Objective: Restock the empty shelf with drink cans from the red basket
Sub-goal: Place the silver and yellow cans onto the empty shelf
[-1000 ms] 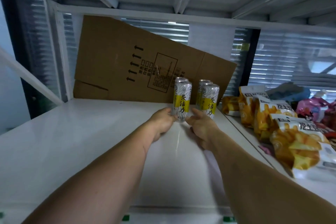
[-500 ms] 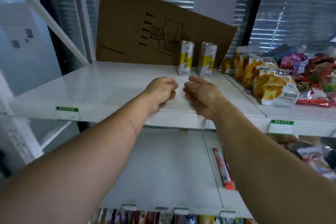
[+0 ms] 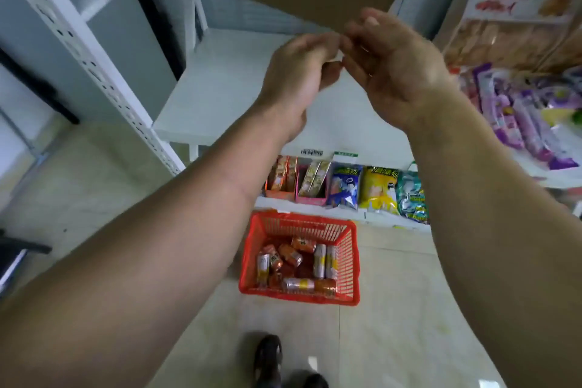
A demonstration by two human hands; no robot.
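Both bare arms reached forward, with the two hands side by side over the white metal shelf (image 3: 220, 98). The left hand (image 3: 299, 72) had loosely curled fingers and held nothing. The right hand (image 3: 396, 69) was the same, with its fingers bent and empty. The red plastic basket (image 3: 351, 261) sat on the floor below, near the feet, with orange and silver drink cans (image 3: 296, 264) lying inside.

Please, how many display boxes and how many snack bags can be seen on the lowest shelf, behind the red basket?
Display boxes: 2, orange box and pink box
Snack bags: 3, blue bag, yellow bag, green bag
Total: 5 visible; the right arm may hide more.
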